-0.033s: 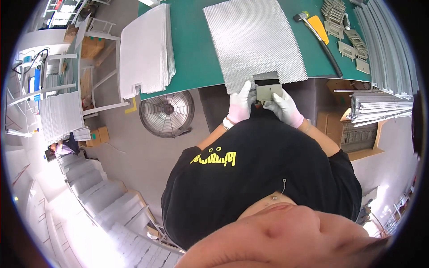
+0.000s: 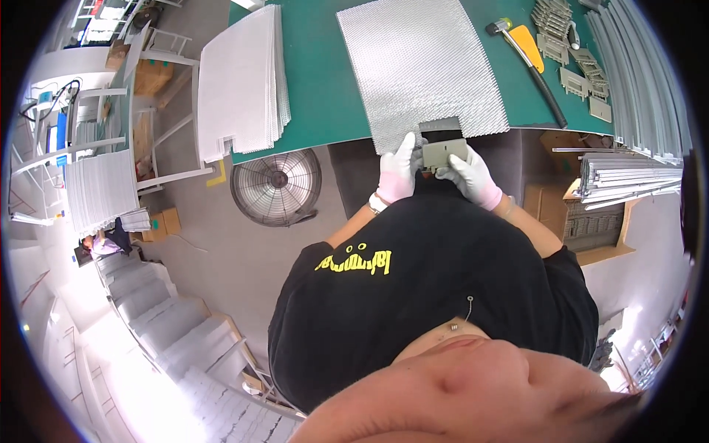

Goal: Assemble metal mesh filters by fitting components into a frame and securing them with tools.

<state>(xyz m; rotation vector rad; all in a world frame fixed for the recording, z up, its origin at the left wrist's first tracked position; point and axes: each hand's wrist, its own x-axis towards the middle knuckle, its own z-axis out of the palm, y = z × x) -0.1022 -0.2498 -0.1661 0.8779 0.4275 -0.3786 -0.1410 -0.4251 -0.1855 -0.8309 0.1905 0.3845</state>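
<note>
Mesh sheet (image 2: 421, 66): mid-table (image 2: 314, 103), near end over the edge
Plate (image 2: 444, 153): between left hand (image 2: 399, 168) and right hand (image 2: 471, 176), by the sheet's notch
Sheet stack (image 2: 240, 81): table's left end
Hammer (image 2: 538, 86): right of mesh sheet
Small parts (image 2: 552, 49): right of hammer
Fan (image 2: 277, 190): floor, worker's left
Carton (image 2: 594, 225): worker's right

The black shirt (image 2: 443, 258) has big yellow letters (image 2: 356, 263) on its front. They run in one row. They look bent and squashed, and the word is too hard to read for sure. Two little yellow rings (image 2: 361, 246) sit just beside the letters, on the side near the table (image 2: 317, 88).
</note>
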